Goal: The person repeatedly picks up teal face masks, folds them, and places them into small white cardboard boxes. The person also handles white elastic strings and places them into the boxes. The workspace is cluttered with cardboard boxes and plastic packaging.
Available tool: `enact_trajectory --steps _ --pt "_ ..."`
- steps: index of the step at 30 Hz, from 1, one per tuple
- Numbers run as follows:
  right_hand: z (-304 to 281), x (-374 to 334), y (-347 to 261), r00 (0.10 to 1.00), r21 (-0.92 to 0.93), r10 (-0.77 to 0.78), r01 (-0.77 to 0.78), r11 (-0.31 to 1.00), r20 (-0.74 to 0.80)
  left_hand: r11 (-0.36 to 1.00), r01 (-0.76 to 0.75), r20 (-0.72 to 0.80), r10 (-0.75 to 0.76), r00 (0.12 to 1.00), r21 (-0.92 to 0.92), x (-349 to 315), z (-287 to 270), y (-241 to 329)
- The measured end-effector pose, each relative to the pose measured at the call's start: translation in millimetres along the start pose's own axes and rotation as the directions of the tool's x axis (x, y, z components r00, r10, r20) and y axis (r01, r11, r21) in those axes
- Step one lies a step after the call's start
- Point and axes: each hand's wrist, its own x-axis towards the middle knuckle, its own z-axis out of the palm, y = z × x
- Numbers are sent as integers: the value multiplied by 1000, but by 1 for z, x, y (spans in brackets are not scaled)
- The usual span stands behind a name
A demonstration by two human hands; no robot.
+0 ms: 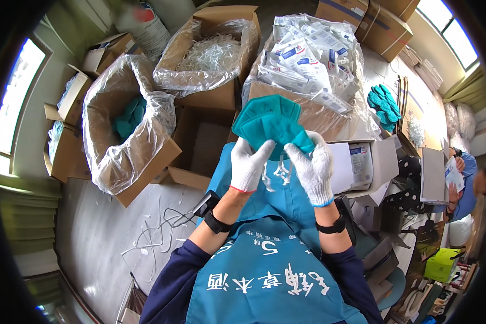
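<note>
Green face masks [269,120], fanned out so that they overlap, are held up in front of my apron with their white straps hanging below. My left hand [248,166], in a white knit glove, pinches their lower left edge between thumb and fingers. On the other side my right hand [315,171], gloved the same way, grips the lower right part. The fingers behind the masks are partly hidden. Just beyond them stands a lined carton [294,103] heaped with white printed packets [313,56].
A lined carton [132,173] at left has green masks [130,117] inside. Behind it, another carton [237,89] contains white strips [209,53]. A pile of green masks [384,105] lies at right, near a small box of packets [362,162]. Another person [461,183] sits at far right, holding a packet. Loose straps [159,227] litter the floor.
</note>
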Motion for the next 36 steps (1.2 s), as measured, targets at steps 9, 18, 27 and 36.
enact_trajectory --steps 9,18,27,36 --pt "2 -4 6 974 350 221 -190 917 -51 986 -33 127 12 992 161 -7 -8 -15" --pt "12 -15 2 929 364 216 -321 874 300 945 129 194 -193 962 301 -5 -21 -23" --pt "47 -43 38 726 -511 -654 653 560 211 920 245 -215 -317 924 -306 17 -8 -22" --pt "67 -82 98 967 42 217 -224 974 134 761 199 -433 118 894 618 61 -44 -109"
